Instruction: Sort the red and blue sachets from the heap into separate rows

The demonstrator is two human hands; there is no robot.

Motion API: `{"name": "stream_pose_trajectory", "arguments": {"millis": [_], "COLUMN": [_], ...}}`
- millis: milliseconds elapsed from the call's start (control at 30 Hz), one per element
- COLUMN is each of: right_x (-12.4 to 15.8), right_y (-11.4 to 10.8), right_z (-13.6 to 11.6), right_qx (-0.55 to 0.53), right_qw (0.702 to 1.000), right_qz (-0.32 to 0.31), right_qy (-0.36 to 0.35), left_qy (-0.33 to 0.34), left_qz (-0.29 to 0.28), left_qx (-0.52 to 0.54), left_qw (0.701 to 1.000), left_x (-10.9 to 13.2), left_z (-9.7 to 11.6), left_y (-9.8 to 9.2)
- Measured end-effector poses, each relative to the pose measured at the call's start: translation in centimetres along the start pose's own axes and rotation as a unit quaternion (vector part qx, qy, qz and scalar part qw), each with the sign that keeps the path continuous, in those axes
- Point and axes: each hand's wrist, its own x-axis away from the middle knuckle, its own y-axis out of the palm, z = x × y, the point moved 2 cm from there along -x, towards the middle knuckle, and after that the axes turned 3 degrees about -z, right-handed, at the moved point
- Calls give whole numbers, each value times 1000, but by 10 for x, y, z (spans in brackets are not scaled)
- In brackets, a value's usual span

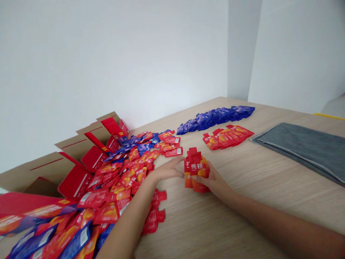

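Note:
My right hand [212, 180] grips a small stack of red and orange pouches [196, 166] upright above the table, with the thumb across the front one. My left hand [171, 169] is at the left side of this stack, its fingers stretched out and apart. Whether its fingertips touch the pouches I cannot tell. Beneath and left of my left arm spreads a big loose pile of red and blue pouches [129, 176]. Beyond my hands lies a short overlapping row of red pouches [226, 136], and behind that a longer row of blue pouches [215, 118].
Several opened red cartons [75, 180] with brown insides line the left edge, by the white wall [121, 54]. A grey zipped fabric case [304, 147] lies on the wooden table [269, 187] at the right.

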Motion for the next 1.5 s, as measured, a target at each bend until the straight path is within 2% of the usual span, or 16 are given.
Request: {"name": "stream_pose_trajectory", "arguments": {"millis": [100,167,233,267,367,433,500,600,667,767,900,1033,1133,1233,1400,1500], "right_x": [-3,-5,-7,-8,-8,-8,-8,-10,-12,-15,-16,-16,-15,-15,-13,-13], "right_y": [-4,-8,-11,-12,-15,-14,-13,-11,-13,-18,-20,-19,-19,-19,-19,-18], "right_z": [-2,-1,0,1,1,0,-2,-3,-1,0,2,2,1,0,0,1], "right_qx": [-53,-88,-130,-150,-180,-181,-189,-224,-250,-288,-319,-336,-338,-336,-334,-327], "right_qw": [998,995,991,988,984,983,981,972,962,948,935,928,927,928,927,930], "right_qz": [26,34,27,21,7,0,-8,-21,-20,-8,-21,-30,-42,-44,-40,-44], "right_qy": [3,7,8,8,9,15,30,73,103,134,156,158,157,158,166,165], "left_qy": [-61,-42,1,20,46,56,53,17,-22,-81,-87,-50,4,52,13,-6], "left_qz": [45,9,5,40,221,280,294,320,331,274,228,208,286,396,359,361], "left_qx": [8,74,171,221,273,268,267,214,57,-192,-268,-308,-278,-138,59,206], "left_qw": [997,996,985,974,935,920,916,923,942,939,932,927,917,906,931,910], "left_x": [-20,-34,-44,-48,-49,-49,-51,-60,-68,-74,-69,-55,-39,-24,-9,-2], "left_z": [-6,-3,4,7,9,7,3,-9,-19,-36,-51,-41,-21,-8,-25,-37], "left_y": [-7,10,39,55,94,105,101,69,44,20,16,19,10,-5,-3,17]}}
